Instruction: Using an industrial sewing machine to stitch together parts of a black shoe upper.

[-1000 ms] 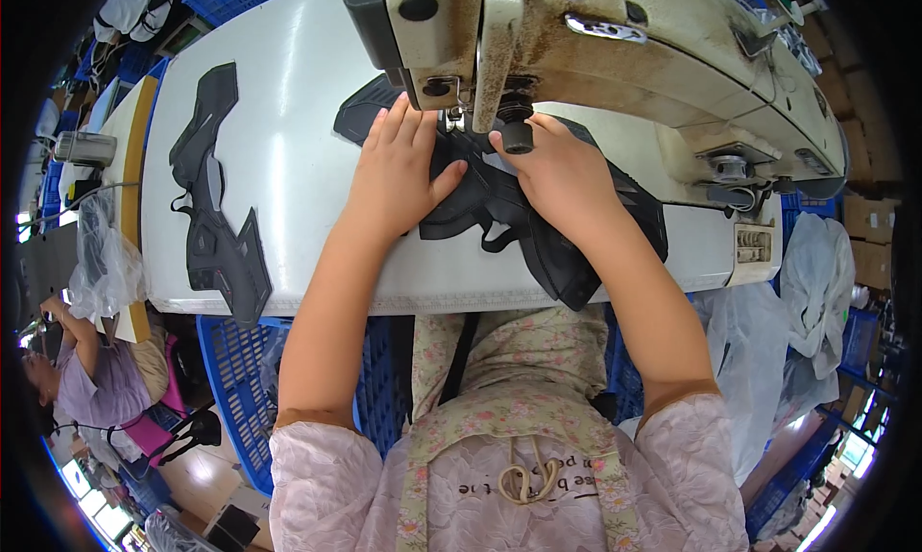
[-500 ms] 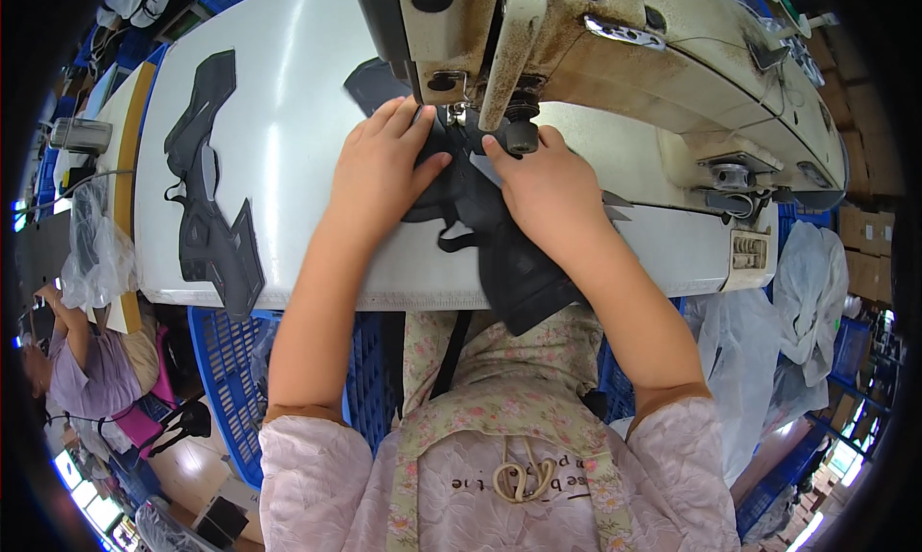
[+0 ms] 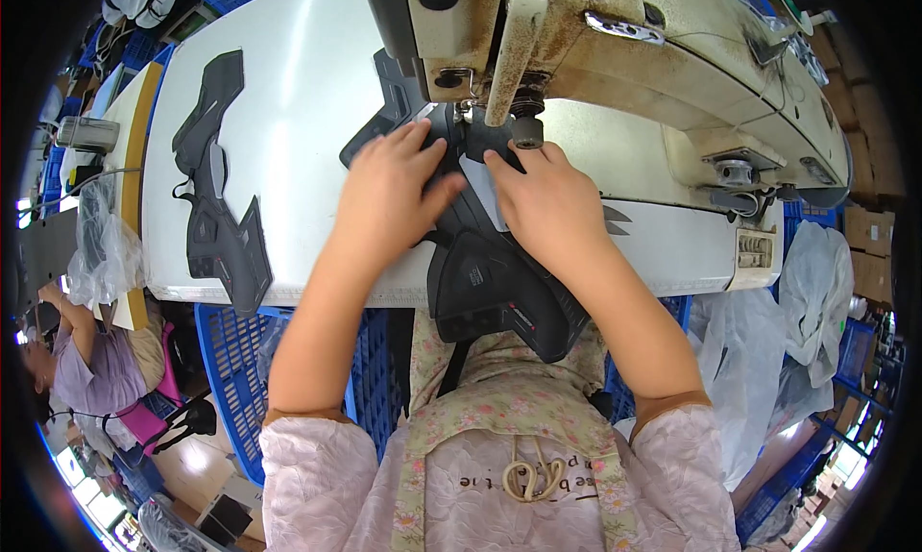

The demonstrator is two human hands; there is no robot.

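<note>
A dark grey fabric piece with several cut panels (image 3: 495, 288) lies under the sewing machine's needle area (image 3: 466, 110). Its near end hangs over the table's front edge toward my lap. My left hand (image 3: 389, 192), slightly blurred, rests over the piece left of the needle, its fingers apart. On the right, my right hand (image 3: 552, 206) lies on the piece with fingers stretched forward below the machine's round knob (image 3: 526, 132). Between the hands a light grey patch (image 3: 483, 189) shows on the piece. What the right palm covers is hidden.
A similar dark piece (image 3: 216, 187) lies at the left of the white table (image 3: 298, 168). Pointed metal blades (image 3: 615, 220) show beside my right wrist. Blue crates (image 3: 235, 369) stand below the front edge; plastic bags (image 3: 740, 360) hang at right. Another person (image 3: 96, 365) sits at far left.
The dark piece has turned and shifted toward me, showing its printed near panel and more of the light patch. My left hand has slid slightly toward me; its thumb has lifted away from the needle area.
</note>
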